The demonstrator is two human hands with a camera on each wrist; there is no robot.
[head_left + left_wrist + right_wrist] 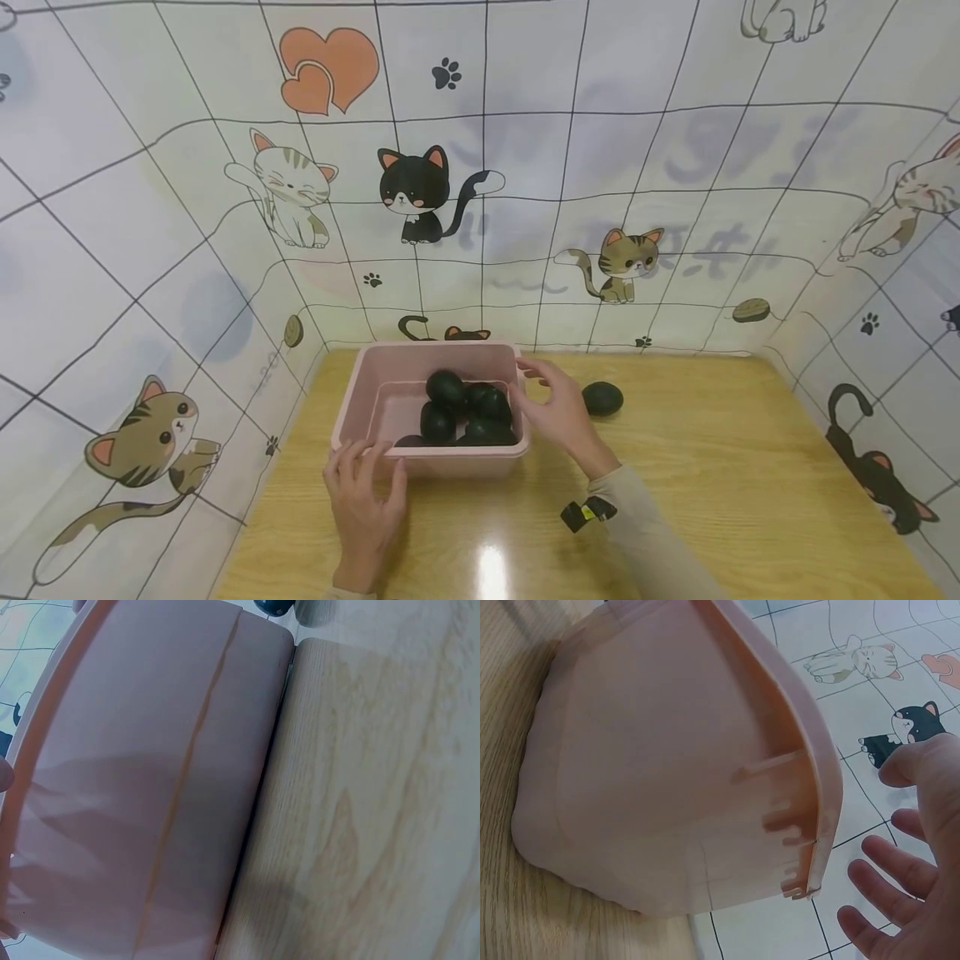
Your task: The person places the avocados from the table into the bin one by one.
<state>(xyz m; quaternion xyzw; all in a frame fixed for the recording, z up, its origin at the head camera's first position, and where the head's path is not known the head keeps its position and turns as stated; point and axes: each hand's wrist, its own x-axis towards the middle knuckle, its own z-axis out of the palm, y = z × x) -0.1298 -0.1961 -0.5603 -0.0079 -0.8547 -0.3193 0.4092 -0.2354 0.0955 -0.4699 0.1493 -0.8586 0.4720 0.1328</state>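
Note:
A pink plastic bin [435,463] stands on the table, with several dark green avocados [446,389] heaped toward its right side. My left hand [365,500] is at the bin's front left corner, fingers extended at the front rim. Only a fingertip [5,776] of it shows in the left wrist view, by the rim. At the right rim is my right hand [558,408], its fingers loosely bent. The right wrist view shows that right hand [922,855] with fingers spread, a gap between them and the bin wall [652,750]. One more avocado [603,399] lies just right of that hand.
The wooden table [712,467] runs back to a wall [525,167] covered with a cat-patterned sheet, which also hangs on the left and right. A black strap with a yellow mark [588,513] sits at the right wrist.

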